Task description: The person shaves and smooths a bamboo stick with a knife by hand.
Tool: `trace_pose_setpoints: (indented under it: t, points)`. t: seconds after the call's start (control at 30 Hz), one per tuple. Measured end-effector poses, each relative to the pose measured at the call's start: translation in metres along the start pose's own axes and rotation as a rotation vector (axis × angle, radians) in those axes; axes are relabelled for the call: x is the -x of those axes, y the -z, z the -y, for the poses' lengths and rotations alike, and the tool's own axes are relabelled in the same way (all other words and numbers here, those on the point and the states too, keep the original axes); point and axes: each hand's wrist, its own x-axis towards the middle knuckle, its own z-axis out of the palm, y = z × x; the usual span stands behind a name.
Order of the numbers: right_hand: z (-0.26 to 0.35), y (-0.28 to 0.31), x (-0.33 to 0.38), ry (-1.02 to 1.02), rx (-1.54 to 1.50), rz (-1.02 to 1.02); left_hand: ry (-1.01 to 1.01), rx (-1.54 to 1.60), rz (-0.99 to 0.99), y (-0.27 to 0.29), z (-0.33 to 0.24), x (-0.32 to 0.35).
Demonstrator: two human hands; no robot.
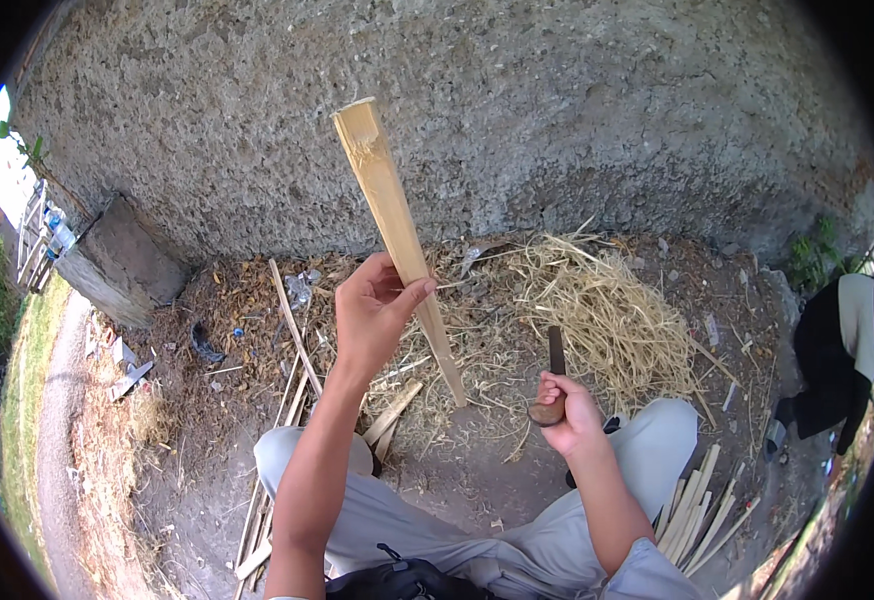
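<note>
My left hand [377, 310] grips a long, pale strip of split bamboo [392, 210] around its lower half. The strip stands tilted, its wide upper end leaning left and showing a notched, frayed patch. Its narrow lower end points down toward the ground between my knees. In my right hand [572, 415] is a knife [556, 355] with a dark blade pointing up and a brown, rounded wooden handle, closed in my fingers. The blade is apart from the strip.
A heap of thin shavings [612, 315] lies ahead to the right, before a rough wall [557, 110]. More split strips [697, 510] lie beside my right knee, others [299, 330] at my left. A concrete block [127, 260] stands far left, with a plastic bottle [57, 228] on it.
</note>
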Motion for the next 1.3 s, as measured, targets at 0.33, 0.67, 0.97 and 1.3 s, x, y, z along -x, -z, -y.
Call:
trace_pose_setpoints:
  t: [0.33, 0.67, 0.97, 1.3]
  points:
    - [0.006, -0.009, 0.019, 0.008, 0.135, 0.273, 0.002, -0.091, 0.0, -0.004, 0.006, 0.001]
    - [0.006, -0.017, 0.028, 0.022, 0.162, 0.217, -0.032, -0.008, 0.022, -0.007, 0.007, 0.001]
    - [0.006, -0.01, 0.025, -0.019, 0.221, 0.156, -0.029, 0.008, 0.034, -0.012, 0.006, 0.0]
    - [0.007, 0.005, 0.012, 0.034, 0.088, -0.121, -0.101, -0.101, 0.028, -0.018, 0.008, -0.003]
